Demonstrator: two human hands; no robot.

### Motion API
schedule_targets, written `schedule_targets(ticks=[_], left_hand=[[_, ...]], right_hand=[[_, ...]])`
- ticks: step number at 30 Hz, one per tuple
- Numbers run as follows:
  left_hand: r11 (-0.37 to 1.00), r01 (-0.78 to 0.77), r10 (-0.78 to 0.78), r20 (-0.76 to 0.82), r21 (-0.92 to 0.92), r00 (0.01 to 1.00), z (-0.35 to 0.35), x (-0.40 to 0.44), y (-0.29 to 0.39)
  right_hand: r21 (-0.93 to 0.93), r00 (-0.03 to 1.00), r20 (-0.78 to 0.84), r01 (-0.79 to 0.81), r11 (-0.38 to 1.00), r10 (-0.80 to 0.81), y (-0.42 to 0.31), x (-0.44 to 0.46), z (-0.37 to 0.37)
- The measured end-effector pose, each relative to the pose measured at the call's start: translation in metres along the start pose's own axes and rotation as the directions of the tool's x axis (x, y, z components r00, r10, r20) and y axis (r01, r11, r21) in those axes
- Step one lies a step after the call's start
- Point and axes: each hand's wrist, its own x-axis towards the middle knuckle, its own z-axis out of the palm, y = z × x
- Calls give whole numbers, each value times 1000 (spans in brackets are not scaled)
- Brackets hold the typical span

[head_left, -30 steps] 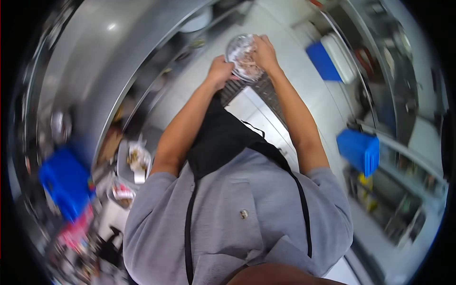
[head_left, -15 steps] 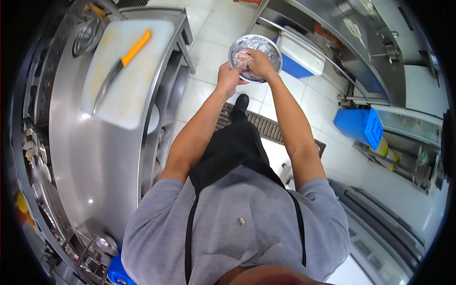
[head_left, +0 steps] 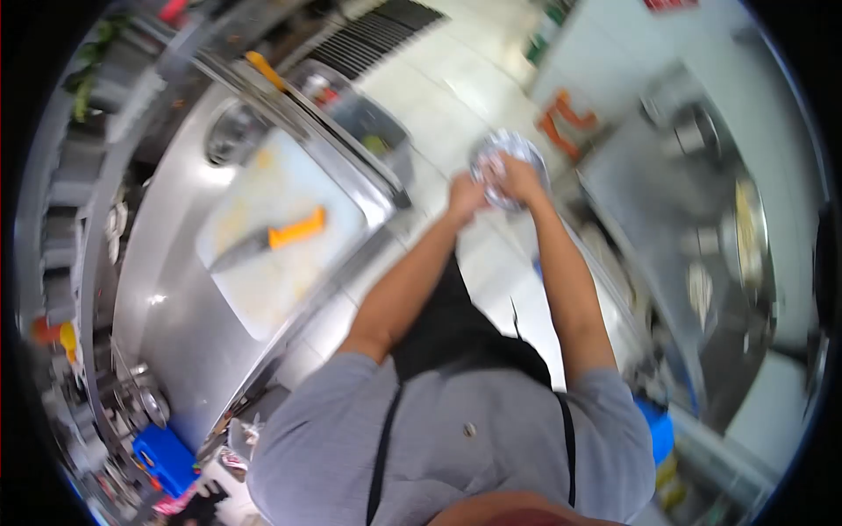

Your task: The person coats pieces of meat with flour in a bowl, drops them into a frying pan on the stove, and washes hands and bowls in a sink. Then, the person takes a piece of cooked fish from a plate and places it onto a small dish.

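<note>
A round metal bowl (head_left: 507, 139) is held out in front of me above the floor, smeared by motion. My left hand (head_left: 467, 196) grips its near left rim. Inside the bowl, my right hand (head_left: 521, 179) is closed around pale pink food (head_left: 492, 170) that looks like raw meat; the blur hides its exact kind. White residue coats the bowl's inside. On the steel counter to my left, a knife with an orange handle (head_left: 296, 230) lies across a stained white cutting board (head_left: 263, 302).
A glass or metal bowl (head_left: 235, 131) stands behind the board on the steel counter (head_left: 162, 263). Beyond the counter's end is a grey bin (head_left: 386, 131). To the right, another steel counter (head_left: 645, 193) bears metal pots (head_left: 693, 136). A floor grate (head_left: 377, 39) lies far ahead.
My view has swung to the right and the steel counter with pots has come closer. Both hands still hold the bowl and its food in front of me.
</note>
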Motion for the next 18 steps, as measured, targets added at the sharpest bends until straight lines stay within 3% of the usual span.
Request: schedule_targets(ticks=[1, 4, 7, 9, 12, 13, 15, 18], left_hand=[[983, 31, -39, -40, -181, 998, 4, 16, 18], [958, 92, -91, 16, -270, 996, 6, 111, 38], [957, 102, -91, 52, -270, 994, 20, 182, 77], [946, 116, -96, 81, -304, 992, 21, 223, 104], [948, 125, -114, 57, -291, 992, 18, 285, 146], [949, 122, -113, 49, -292, 992, 16, 301, 159], [942, 96, -68, 94, -322, 993, 12, 335, 187], [944, 83, -79, 28, -318, 997, 1, 402, 215]], right_hand=[[35, 995, 98, -17, 999, 13, 0, 27, -13], [-44, 995, -58, 73, 996, -76, 26, 110, -27], [-155, 974, -113, 176, 972, -194, 49, 187, -57], [-2, 992, 130, 5, 1000, -4, 52, 238, -87], [-51, 987, 154, 52, 997, -44, 73, 323, -105], [-173, 971, 239, 14, 985, 28, 70, 347, -104], [-164, 975, 223, 57, 985, -19, 78, 392, -89], [-113, 971, 136, 214, 970, -199, 104, 477, -65]])
